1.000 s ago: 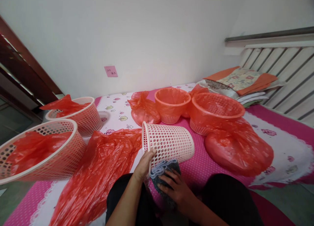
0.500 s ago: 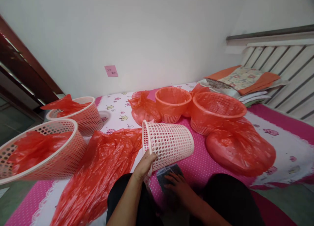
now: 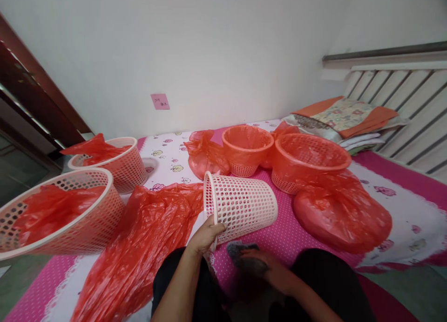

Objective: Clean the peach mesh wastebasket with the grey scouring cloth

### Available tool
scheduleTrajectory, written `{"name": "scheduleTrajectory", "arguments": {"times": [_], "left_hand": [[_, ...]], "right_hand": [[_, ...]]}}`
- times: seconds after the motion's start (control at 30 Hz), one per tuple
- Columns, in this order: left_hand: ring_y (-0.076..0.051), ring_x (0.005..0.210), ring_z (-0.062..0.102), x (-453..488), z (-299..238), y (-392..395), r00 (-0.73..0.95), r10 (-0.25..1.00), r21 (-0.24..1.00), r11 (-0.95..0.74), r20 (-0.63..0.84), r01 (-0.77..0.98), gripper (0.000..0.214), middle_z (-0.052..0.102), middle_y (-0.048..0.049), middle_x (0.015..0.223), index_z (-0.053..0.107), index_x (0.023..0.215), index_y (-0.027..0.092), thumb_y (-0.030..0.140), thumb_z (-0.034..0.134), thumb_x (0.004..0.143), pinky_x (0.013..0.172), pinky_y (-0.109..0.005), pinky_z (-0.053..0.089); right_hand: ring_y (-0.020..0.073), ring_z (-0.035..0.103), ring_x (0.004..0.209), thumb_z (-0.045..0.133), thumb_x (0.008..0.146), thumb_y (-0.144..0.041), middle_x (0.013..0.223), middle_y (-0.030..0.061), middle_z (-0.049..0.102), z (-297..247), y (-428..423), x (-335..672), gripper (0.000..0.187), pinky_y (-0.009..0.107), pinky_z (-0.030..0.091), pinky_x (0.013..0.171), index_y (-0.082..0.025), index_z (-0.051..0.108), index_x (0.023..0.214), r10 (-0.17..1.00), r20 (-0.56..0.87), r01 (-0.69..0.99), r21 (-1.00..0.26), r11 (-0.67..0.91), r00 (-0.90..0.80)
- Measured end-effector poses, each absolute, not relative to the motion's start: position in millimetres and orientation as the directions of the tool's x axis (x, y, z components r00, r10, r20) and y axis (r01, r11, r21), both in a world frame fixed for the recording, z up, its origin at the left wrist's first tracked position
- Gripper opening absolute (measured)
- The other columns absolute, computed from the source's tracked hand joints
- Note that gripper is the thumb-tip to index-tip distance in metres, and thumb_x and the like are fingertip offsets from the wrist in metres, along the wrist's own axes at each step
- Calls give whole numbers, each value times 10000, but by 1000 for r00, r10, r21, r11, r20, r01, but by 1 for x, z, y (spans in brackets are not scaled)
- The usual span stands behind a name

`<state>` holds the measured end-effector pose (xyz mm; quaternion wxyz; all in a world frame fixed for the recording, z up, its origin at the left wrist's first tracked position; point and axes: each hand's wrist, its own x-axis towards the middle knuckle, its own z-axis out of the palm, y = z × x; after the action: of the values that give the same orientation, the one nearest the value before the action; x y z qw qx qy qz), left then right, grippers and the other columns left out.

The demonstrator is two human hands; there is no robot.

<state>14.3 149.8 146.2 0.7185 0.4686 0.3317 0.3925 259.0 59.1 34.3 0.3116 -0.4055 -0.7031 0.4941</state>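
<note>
A pale pink perforated basket (image 3: 240, 205) lies on its side on the pink dotted bedspread (image 3: 286, 233), its mouth to the left. My left hand (image 3: 206, 233) grips the lower rim of that basket. My right hand (image 3: 260, 266) is closed around a dark grey cloth (image 3: 237, 250) just below the basket, near my black-trousered knees. The cloth is partly hidden under my fingers, and the hand is blurred.
A large loose red plastic bag (image 3: 139, 252) lies left of the basket. Two mesh baskets (image 3: 56, 210) holding red bags stand at the left. Two bag-lined baskets (image 3: 307, 159) and a puffed red bag (image 3: 342, 215) sit beyond. Folded bedding (image 3: 345, 119) lies by the slatted headboard.
My right hand has drawn the grey cloth back from the basket's underside toward my lap and bunched it up. The left hand keeps its hold on the rim.
</note>
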Motion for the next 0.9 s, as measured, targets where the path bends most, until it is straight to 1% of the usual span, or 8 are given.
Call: {"name": "scheduleTrajectory", "arguments": {"times": [0.07, 0.13, 0.23, 0.33, 0.43, 0.6, 0.73, 0.9], "left_hand": [[-344, 1143, 709, 14, 146, 150, 474, 873, 930, 259, -110, -261, 460, 815, -110, 1162, 807, 1104, 173, 279, 848, 658, 1136, -512, 445], [-343, 1134, 711, 13, 146, 150, 479, 871, 927, 264, -111, -265, 467, 811, -120, 1174, 805, 1113, 169, 283, 854, 663, 1124, -513, 452], [-337, 1122, 714, 14, 146, 150, 484, 868, 925, 267, -109, -271, 477, 807, -131, 1180, 802, 1119, 161, 292, 867, 665, 1120, -510, 454], [-335, 1125, 715, 15, 145, 150, 483, 868, 924, 274, -117, -268, 494, 802, -136, 1195, 795, 1140, 163, 308, 880, 675, 1116, -512, 459], [-338, 1150, 710, 15, 147, 149, 484, 866, 924, 278, -124, -262, 511, 795, -145, 1216, 784, 1173, 166, 309, 889, 694, 1115, -512, 464], [-345, 1158, 711, 15, 146, 150, 490, 864, 929, 268, -115, -254, 511, 789, -158, 1219, 781, 1182, 162, 292, 905, 703, 1123, -512, 464], [-337, 1113, 727, 14, 139, 152, 497, 859, 923, 283, -123, -262, 518, 800, -146, 1184, 777, 1194, 173, 280, 906, 704, 1117, -519, 469], [-350, 1167, 713, 11, 133, 153, 492, 861, 917, 291, -127, -272, 525, 797, -149, 1201, 772, 1208, 170, 278, 897, 710, 1142, -525, 451]], "right_hand": [[325, 701, 1262, 714, 872, -306, 1347, 91, 750, 52, 58, 267, 415, 543, 477, 1159, -288, 765, 1284, 888, -12, 136, -989, 57, -460], [356, 725, 1210, 818, 812, -412, 1249, 99, 791, 61, 53, 276, 430, 568, 491, 1135, -268, 798, 1216, 916, -84, 36, -996, -76, -392], [386, 771, 1085, 885, 729, -495, 1041, 124, 830, 63, 40, 296, 466, 586, 557, 1039, -216, 830, 1099, 944, -258, -136, -948, -289, -207], [381, 802, 932, 935, 639, -485, 877, 125, 823, 65, 31, 319, 437, 592, 601, 965, -176, 823, 927, 924, -380, -320, -872, -371, -35], [375, 801, 930, 955, 574, -450, 868, 110, 820, 74, 37, 341, 441, 575, 638, 911, -184, 796, 888, 897, -399, -474, -837, -272, 189], [311, 781, 1030, 930, 609, -392, 1128, 54, 813, 95, 61, 355, 577, 436, 684, 844, -239, 754, 1137, 764, -286, -495, -867, 50, 579], [255, 780, 1010, 916, 654, -421, 1218, 8, 793, 105, 72, 338, 594, 325, 676, 764, -289, 743, 1207, 679, -287, -445, -893, 66, 676], [279, 761, 1096, 831, 784, -484, 1211, 66, 794, 104, 84, 316, 571, 410, 640, 946, -228, 730, 1284, 686, -80, -261, -951, 165, 724]]}}
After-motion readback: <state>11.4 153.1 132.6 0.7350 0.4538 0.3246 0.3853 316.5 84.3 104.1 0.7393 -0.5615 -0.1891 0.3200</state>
